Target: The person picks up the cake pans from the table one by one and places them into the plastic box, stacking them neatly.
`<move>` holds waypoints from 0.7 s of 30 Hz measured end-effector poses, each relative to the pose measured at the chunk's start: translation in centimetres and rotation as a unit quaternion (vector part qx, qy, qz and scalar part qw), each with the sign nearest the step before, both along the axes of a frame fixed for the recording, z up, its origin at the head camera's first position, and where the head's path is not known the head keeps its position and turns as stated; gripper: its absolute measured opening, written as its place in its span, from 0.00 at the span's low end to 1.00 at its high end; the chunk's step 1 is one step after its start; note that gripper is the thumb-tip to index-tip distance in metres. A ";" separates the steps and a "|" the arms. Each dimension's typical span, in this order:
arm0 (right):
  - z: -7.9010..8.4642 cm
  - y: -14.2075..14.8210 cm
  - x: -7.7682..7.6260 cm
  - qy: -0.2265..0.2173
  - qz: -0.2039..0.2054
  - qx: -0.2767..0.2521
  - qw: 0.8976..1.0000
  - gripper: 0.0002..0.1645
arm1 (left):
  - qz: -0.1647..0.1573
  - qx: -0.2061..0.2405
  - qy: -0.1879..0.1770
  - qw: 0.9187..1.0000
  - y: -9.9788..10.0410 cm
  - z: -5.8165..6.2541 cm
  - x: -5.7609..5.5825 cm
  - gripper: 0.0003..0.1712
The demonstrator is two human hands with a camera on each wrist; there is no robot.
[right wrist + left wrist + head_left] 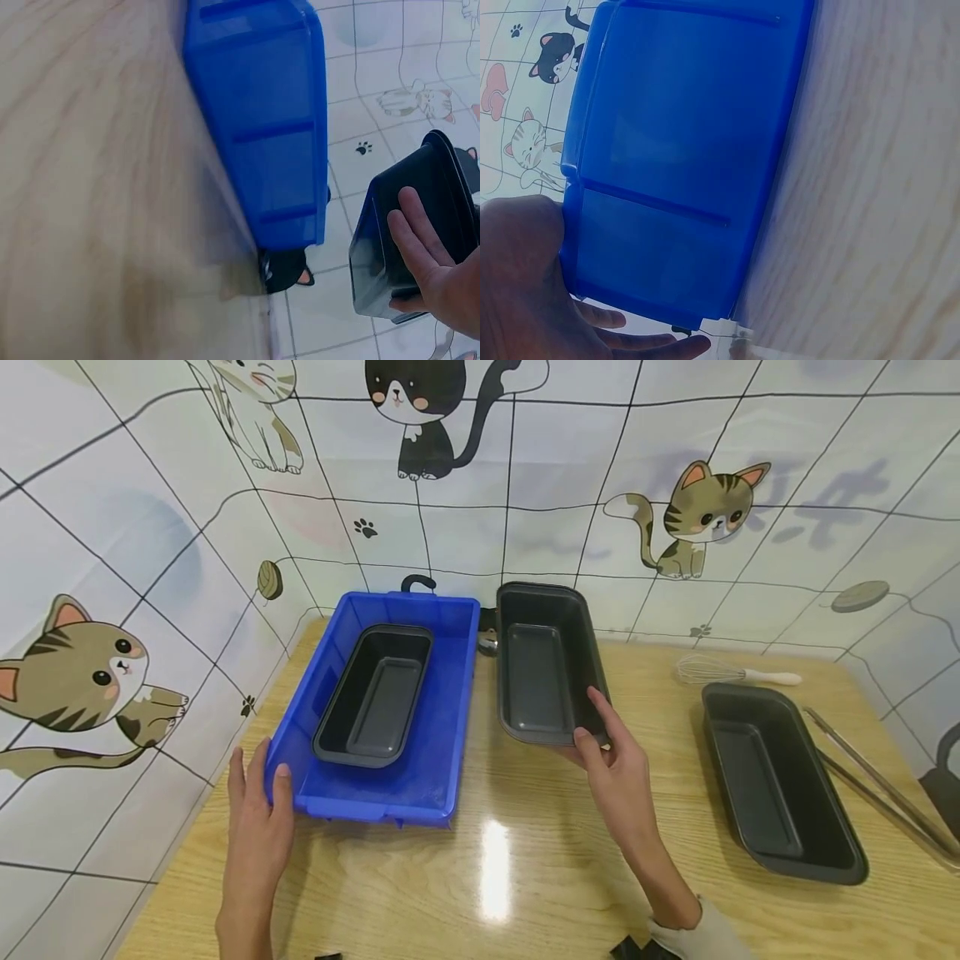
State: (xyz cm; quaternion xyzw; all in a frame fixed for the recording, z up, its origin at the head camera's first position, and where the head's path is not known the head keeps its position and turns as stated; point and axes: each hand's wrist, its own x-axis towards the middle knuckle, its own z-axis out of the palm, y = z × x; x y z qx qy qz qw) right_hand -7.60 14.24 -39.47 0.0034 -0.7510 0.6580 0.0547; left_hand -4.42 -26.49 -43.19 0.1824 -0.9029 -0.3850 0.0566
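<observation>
Loaf pan (538, 672) sits above the tabletop (405, 893), just right of the blue bin (435, 718); my right hand (618, 781) grips its near corner. I'd hold it level, bracing the bin with my left hand's (258, 827) extended fingers.

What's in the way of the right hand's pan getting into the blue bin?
The right wall of the blue bin is in the way; the held pan probably must go over it. Another pan inside takes up some space.
</observation>
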 end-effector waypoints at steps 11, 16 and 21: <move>1.4 -4.2 -1.7 -0.013 0.018 0.020 1.000 0.38 | -0.001 -0.003 -0.001 1.000 0.0 0.1 0.1 0.37; 1.5 -6.5 -2.5 0.006 0.042 0.009 0.999 0.38 | 0.001 -0.001 0.001 1.000 0.0 0.2 0.0 0.37; 1.6 -9.4 -3.0 0.004 0.082 -0.023 0.996 0.40 | 0.001 0.000 -0.002 1.000 0.0 0.1 0.0 0.37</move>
